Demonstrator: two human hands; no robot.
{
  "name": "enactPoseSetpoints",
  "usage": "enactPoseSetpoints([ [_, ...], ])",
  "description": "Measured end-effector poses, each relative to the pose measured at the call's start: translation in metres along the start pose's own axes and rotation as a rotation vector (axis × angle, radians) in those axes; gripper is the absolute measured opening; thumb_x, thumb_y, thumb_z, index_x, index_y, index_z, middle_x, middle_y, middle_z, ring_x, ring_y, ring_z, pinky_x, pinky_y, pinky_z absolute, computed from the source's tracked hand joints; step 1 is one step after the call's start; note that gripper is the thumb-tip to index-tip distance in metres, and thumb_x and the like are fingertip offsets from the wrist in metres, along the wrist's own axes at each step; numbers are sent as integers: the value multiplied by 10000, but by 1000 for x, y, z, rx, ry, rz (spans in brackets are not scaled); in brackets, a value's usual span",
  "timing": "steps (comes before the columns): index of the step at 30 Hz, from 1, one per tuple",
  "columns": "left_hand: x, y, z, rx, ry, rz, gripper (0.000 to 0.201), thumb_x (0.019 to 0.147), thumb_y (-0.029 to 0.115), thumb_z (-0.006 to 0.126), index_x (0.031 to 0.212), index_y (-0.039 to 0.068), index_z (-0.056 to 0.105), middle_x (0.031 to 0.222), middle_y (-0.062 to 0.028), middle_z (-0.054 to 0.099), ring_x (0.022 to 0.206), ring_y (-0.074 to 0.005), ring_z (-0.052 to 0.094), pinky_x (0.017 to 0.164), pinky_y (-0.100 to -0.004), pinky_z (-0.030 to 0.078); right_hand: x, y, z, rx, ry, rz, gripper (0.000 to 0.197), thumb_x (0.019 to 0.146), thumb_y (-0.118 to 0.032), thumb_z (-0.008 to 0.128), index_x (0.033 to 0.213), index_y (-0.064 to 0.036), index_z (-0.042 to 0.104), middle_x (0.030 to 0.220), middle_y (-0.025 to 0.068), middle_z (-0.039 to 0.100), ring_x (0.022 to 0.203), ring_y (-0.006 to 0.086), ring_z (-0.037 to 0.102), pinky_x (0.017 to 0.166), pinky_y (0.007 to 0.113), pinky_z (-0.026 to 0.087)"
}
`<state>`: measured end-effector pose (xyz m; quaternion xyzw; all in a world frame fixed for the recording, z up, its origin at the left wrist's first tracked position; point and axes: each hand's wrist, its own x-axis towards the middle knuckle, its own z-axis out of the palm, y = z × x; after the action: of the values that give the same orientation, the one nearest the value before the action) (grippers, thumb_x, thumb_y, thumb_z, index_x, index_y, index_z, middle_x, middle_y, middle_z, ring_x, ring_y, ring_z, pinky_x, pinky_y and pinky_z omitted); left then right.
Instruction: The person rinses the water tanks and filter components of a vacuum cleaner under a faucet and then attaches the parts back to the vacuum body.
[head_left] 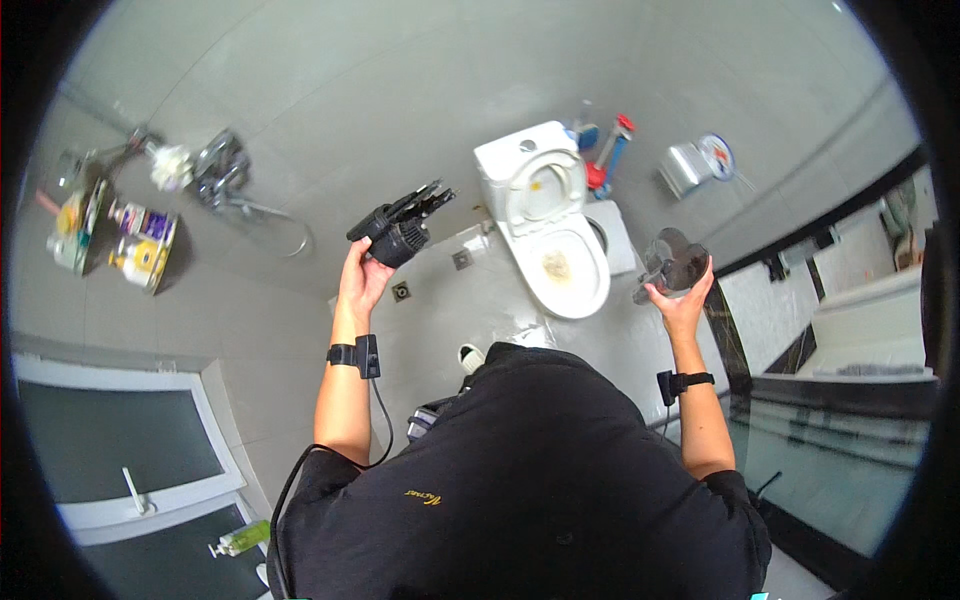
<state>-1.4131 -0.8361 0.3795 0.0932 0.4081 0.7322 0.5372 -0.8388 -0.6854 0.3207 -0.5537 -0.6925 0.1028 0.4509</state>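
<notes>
My left hand [362, 278] is closed around the base of a black finned cylinder [402, 232] with several prongs pointing away from me, up and to the right. It looks like the inner part of a vacuum cleaner's dust cup. Out to the right, my right hand [684, 306] grips a smoky see-through plastic cup [672, 262], its thumb on the near side. Both things are held in the air, well apart. Between and beyond them stands a white toilet [583, 290] with its lid raised; brownish matter lies in the bowl.
A grey bin [621, 238] and red-handled cleaning tools [618, 140] stand beside the toilet. A metal paper holder [686, 168] is on the wall. Bottles on a corner shelf [150, 270] and a shower set [222, 165] are at left. Glass panels [840, 450] stand at right.
</notes>
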Motion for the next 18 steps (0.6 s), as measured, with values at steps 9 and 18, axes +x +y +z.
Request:
enactPoseSetpoints([
  [9, 7, -189, 225, 16, -437, -378, 622, 927, 294, 616, 1474, 33, 473, 1496, -152, 543, 1346, -318, 553, 1135, -505, 456, -58, 97, -169, -19, 56, 233, 1316, 569, -311, 992, 1575, 30, 214, 1449, 268, 412, 1332, 429, 452, 1131, 495, 393],
  [18, 10, -329, 449, 491, -908, -247, 770, 808, -5, 701, 1518, 79, 413, 1412, -99, 541, 1299, -235, 551, 1121, -387, 452, -32, 156, -249, -61, -119, 292, 1314, 576, -329, 979, 1607, -51, 212, 1503, 264, 388, 1392, 438, 430, 1155, 469, 395],
])
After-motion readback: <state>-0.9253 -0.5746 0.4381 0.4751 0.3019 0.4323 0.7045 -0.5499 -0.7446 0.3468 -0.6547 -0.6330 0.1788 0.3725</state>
